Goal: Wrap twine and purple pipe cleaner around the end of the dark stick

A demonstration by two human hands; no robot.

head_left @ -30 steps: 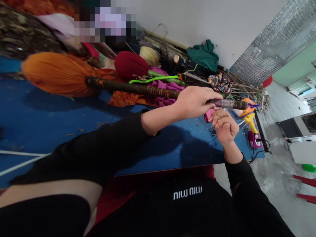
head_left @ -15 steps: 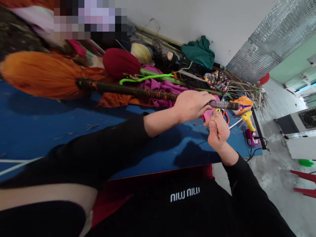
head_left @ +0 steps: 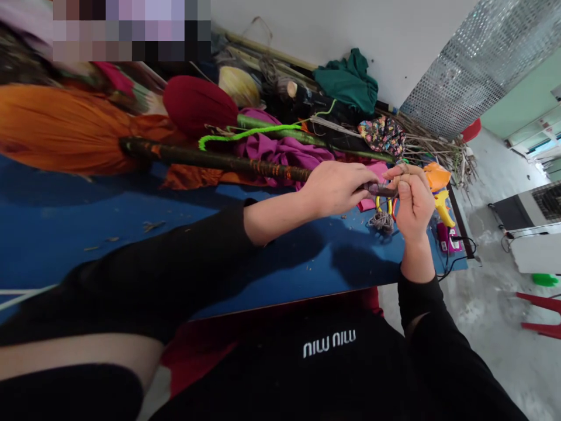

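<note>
A long dark stick (head_left: pixel 210 161), ringed with orange thread, runs across the table from a large orange cloth bundle (head_left: pixel 65 128) on the left. My left hand (head_left: pixel 331 188) is wrapped over the stick near its right part. My right hand (head_left: pixel 412 199) pinches at the stick's right end, which carries a greyish-purple wrapping (head_left: pixel 379 189). The fingers hide the tip, and any thread between them is too small to make out. Just below, between the hands, is a small bundle of grey cord (head_left: pixel 381 222). Red-and-yellow scissor-like handles (head_left: pixel 390 206) show beside it.
Behind the stick lie a dark red cloth bundle (head_left: pixel 199 104), a bright green fuzzy strip (head_left: pixel 249 133), purple cloth (head_left: pixel 280 146) and a floral bundle (head_left: pixel 382 135). A yellow glue gun (head_left: pixel 445 207) is near the right edge of the blue table (head_left: pixel 272 269). Another person is partly visible at upper left.
My right hand has moved up and right, from a fist below the stick to its end. The grey cord bundle has come into view. The whole scene has shifted slightly left.
</note>
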